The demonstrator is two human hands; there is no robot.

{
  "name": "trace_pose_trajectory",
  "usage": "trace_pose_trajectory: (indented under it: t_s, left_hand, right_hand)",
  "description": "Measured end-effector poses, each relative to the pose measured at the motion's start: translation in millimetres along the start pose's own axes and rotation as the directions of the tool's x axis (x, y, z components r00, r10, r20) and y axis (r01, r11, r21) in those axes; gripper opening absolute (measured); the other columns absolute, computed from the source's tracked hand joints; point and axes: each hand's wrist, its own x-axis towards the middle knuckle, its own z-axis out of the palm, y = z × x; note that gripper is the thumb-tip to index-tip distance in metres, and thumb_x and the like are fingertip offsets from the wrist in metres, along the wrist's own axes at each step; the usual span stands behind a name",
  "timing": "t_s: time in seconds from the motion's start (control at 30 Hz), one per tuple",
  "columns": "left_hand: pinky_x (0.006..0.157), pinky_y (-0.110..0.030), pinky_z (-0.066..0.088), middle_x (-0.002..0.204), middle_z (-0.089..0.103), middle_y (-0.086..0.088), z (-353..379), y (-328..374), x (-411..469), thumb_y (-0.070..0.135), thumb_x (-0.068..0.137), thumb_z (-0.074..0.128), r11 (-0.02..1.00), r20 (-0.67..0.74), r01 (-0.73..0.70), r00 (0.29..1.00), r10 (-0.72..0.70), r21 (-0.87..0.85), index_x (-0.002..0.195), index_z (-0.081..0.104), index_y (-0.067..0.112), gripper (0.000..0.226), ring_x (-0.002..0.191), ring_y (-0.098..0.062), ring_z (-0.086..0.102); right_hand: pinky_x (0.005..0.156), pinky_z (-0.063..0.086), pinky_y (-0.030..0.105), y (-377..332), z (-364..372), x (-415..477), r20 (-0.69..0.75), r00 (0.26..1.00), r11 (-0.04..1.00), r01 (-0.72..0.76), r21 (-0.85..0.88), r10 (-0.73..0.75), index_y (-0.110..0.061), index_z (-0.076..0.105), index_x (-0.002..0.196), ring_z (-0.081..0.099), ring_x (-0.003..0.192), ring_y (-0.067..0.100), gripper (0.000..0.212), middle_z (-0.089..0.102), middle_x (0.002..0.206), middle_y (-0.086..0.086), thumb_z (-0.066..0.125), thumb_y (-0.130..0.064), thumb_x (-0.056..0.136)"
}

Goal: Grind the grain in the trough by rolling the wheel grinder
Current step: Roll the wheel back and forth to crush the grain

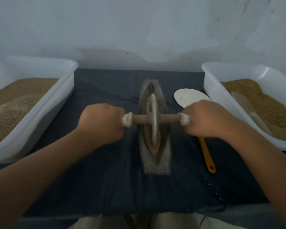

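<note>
A grey boat-shaped trough [162, 159] lies lengthwise on the dark cloth, with brown grain [153, 148] along its groove. The wheel grinder [154, 119] stands upright in the groove near the trough's middle, its wooden axle crossing left to right. My left hand [102, 123] grips the axle's left end, which is wrapped in white. My right hand [206, 118] grips the white-wrapped right end. Both fists are closed round the handles.
A white tub [45, 103] of brown grain sits at the left, another white tub [211, 86] of grain with a scoop in it at the right. A white spatula with an orange handle [206, 154] lies just right of the trough. A wall stands behind.
</note>
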Motion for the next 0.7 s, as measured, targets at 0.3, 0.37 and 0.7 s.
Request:
trace_pose_trajectory:
  t_s: [0.3, 0.37, 0.7]
  left_hand:
    - [0.052, -0.026, 0.040, 0.054, 0.050, 0.006, 12.0, -3.0, 62.7, 0.045, 0.077, 0.059, 0.994, 0.046, 0.105, 0.993, -0.104, -0.009, 0.058, 0.049, 0.022, 0.032, 0.049, -0.019, 0.051]
    - [0.056, -0.030, 0.044, 0.060, 0.053, 0.003, 11.0, -3.0, 86.0, 0.048, 0.081, 0.060, 0.987, 0.078, 0.162, 0.984, -0.159, -0.022, 0.061, 0.052, 0.021, 0.035, 0.055, -0.023, 0.053]
    - [0.047, -0.017, 0.012, 0.045, 0.025, 0.013, -22.8, 5.0, -15.0, 0.049, 0.064, 0.060, 0.992, -0.068, -0.119, 0.990, 0.121, 0.035, 0.056, 0.026, 0.033, 0.039, 0.038, -0.005, 0.018]
  right_hand:
    - [0.048, 0.034, 0.027, -2.7, 9.5, 36.0, -0.231, 0.967, 0.987, -0.134, -0.083, 0.112, -0.028, 0.055, 0.060, 0.052, 0.051, 0.012, 0.033, 0.054, 0.056, -0.008, 0.048, -0.053, 0.082]
    - [0.050, 0.041, 0.029, -1.5, -0.8, 61.7, -0.236, 0.963, 0.984, -0.156, -0.089, 0.131, -0.027, 0.056, 0.059, 0.053, 0.051, 0.017, 0.041, 0.055, 0.056, -0.007, 0.040, -0.060, 0.077]
    - [0.050, 0.043, 0.025, -1.5, -7.9, -30.3, 0.257, 0.966, 0.983, -0.014, 0.182, -0.034, -0.054, 0.060, 0.086, 0.060, 0.071, -0.014, 0.030, 0.062, 0.079, -0.039, 0.047, -0.065, 0.061]
